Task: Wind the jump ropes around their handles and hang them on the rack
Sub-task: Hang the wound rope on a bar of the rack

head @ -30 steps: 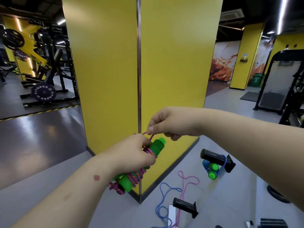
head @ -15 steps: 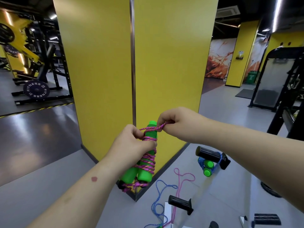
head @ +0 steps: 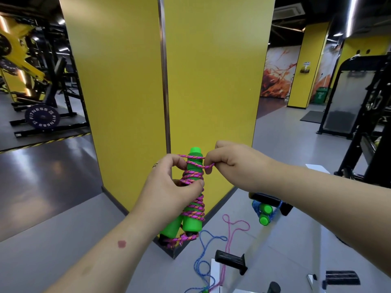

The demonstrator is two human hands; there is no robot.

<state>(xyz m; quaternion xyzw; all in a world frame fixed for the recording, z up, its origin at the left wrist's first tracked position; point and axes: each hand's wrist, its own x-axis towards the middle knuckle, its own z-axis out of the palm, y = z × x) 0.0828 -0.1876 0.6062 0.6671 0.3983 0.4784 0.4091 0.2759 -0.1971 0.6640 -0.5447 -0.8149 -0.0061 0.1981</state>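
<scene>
Left hand (head: 169, 187), centre of frame: grip is clamped around the pair of green handles (head: 191, 216), thumb and fingers curled over the wound section at mid-length. Handles stand roughly upright, side by side, one top end showing above the hand, both bottom ends below it.

Right hand (head: 228, 163), just right of the handle tops: grip is pinched together on the pink cord (head: 193, 205), fingertips holding a short taut run of it that crosses the upper part of the handles. Cord is wrapped in many turns down the handles; a loose bunch of it hangs at the bottom ends.

Both forearms reach in from the lower edge, the left from lower left, the right from the right side.

Behind the hands: corner of a yellow pillar (head: 211, 81) with a metal strip along its edge, standing on a grey floor (head: 63, 240).

Lower right of centre: a second rope bundle (head: 264, 212) with green handles and blue cord hangs on a black peg (head: 273, 203). Below it, a loose pink cord (head: 232, 227) and a loose blue cord (head: 203, 259) trail down toward the lower edge. Another black peg (head: 230, 261) juts out beside them; what it is mounted on cannot be told clearly.

Upper left: weight machine with a dark plate (head: 41, 117) marked FITNESS. Far right: black gym frame (head: 364, 132); green bin (head: 320, 95) in the distance.
</scene>
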